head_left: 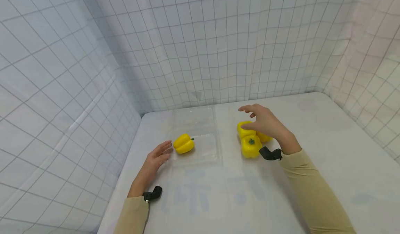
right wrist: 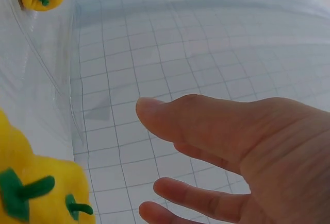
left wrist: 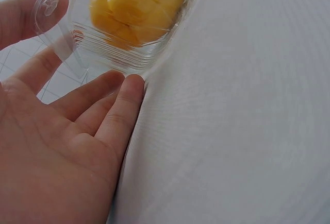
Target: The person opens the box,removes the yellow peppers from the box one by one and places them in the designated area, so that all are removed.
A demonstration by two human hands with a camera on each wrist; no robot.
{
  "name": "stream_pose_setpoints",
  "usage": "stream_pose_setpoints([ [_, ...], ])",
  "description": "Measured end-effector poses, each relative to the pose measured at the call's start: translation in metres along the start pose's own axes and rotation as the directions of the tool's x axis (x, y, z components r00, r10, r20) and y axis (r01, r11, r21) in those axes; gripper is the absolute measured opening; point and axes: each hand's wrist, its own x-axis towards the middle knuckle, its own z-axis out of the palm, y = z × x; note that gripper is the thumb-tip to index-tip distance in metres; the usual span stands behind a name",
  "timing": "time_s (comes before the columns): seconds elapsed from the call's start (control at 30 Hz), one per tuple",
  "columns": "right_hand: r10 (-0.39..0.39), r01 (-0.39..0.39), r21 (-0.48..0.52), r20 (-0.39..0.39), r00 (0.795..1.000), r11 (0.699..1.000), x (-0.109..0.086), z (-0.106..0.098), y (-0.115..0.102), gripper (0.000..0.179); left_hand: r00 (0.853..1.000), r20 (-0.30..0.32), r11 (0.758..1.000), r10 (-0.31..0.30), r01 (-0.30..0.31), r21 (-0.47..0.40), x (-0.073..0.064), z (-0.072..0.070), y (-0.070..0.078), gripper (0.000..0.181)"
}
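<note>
A yellow bell pepper point(head_left: 183, 143) lies on its side in a clear plastic container point(head_left: 206, 149), its green stem pointing right. My left hand point(head_left: 157, 157) is at the container's left side, fingers extended. In the left wrist view, the fingertips meet the ridged clear wall point(left wrist: 111, 54), and the pepper point(left wrist: 136, 5) shows through it. To the right, three yellow bell peppers point(head_left: 251, 147) sit clustered on the table. Over them hovers my right hand point(head_left: 264, 121), fingers spread apart and holding nothing. The right wrist view shows two green stems point(right wrist: 33, 188) below that hand.
The container's clear lid point(head_left: 193, 119) lies folded back on the far side. A white cloth covers the table point(head_left: 318, 150). Grid-patterned curtains point(head_left: 200, 46) stand behind and along both sides. Each wrist wears a black camera point(head_left: 270, 153).
</note>
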Motion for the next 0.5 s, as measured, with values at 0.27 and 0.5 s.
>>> stream_pose_setpoints([
  [0.27,-0.045,0.045,0.023,0.008,0.999,0.999,0.009,0.017,-0.016,0.057,1.0,-0.003,1.0,-0.004,0.004,0.016,0.0,0.0,-0.001,0.052],
  [0.5,-0.047,0.046,0.059,0.017,0.999,0.997,0.016,0.035,-0.028,0.056,1.0,0.003,1.0,-0.002,0.002,0.023,-0.001,-0.001,0.001,0.052],
])
